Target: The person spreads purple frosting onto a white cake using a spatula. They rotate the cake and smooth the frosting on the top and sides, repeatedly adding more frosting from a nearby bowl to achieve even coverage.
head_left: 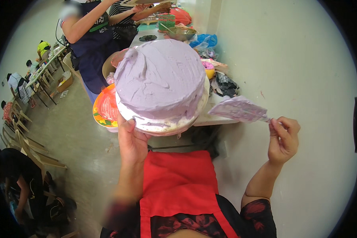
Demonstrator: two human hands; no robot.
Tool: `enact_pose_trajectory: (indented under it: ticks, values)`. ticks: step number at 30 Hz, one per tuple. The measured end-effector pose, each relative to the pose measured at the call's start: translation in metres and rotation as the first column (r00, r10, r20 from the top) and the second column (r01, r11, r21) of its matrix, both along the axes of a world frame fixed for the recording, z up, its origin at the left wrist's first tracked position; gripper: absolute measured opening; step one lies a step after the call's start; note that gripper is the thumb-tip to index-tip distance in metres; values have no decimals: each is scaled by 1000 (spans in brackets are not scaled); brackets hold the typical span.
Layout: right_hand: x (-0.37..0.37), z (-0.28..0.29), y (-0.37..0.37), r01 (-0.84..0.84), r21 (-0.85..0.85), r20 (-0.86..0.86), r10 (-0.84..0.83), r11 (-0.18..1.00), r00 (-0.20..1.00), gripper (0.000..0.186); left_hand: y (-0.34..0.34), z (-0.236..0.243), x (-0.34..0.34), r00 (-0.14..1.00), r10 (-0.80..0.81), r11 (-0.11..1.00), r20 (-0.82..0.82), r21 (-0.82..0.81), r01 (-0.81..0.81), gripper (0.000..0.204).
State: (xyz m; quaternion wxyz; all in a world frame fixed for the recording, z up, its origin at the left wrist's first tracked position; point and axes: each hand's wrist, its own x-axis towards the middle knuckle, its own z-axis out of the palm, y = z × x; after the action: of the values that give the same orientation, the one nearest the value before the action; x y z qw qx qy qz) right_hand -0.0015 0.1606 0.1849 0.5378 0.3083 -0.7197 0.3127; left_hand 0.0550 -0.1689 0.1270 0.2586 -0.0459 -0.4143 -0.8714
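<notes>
A round cake (pixel 158 75), coated in matte lilac frosting, sits on a thin white disc-shaped board (pixel 158 126) raised above the near end of a pale table (pixel 222 117). Its top is broadly flat but streaked with soft ridges, with a thick folded curl at the left; lilac smears mark the board. The left hand (pixel 133 137) grasps the board at the cake's near left, thumb over the rim. Right of the cake, the right hand (pixel 283 141) pinches the narrow handle end of a spatula (pixel 240 109), its broad blade crusted with uneven frosting and apart from the cake. Crinkled black plastic (pixel 226 86) lies just beyond the spatula, glossy blue plastic (pixel 204 40) behind the cake, and a rounded bowl (pixel 181 33) farther back.
</notes>
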Motion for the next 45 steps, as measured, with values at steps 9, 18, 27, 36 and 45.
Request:
enact_pose_trajectory:
  ticks: [9, 18, 27, 36, 45]
  values:
    - [-4, -10, -33, -12, 101, -44, 17, 995, 999, 36, 24, 11, -8, 988, 156, 988, -21, 16, -155, 70]
    - [-11, -10, -54, -63, 143, -57, 72, 988, 996, 39, 35, 16, -11, 976, 205, 979, -74, 38, -202, 74]
    - [-19, -18, -49, 16, 145, -52, -8, 989, 999, 38, 35, 9, -16, 977, 206, 978, -57, 45, -204, 73]
    - [-21, -18, -42, 44, 145, -46, -38, 988, 998, 39, 32, 6, -17, 978, 205, 978, -46, 48, -203, 74]
    - [-21, -12, -36, 65, 167, -60, -55, 984, 997, 40, 27, 5, -16, 984, 177, 984, -24, 27, -176, 72]
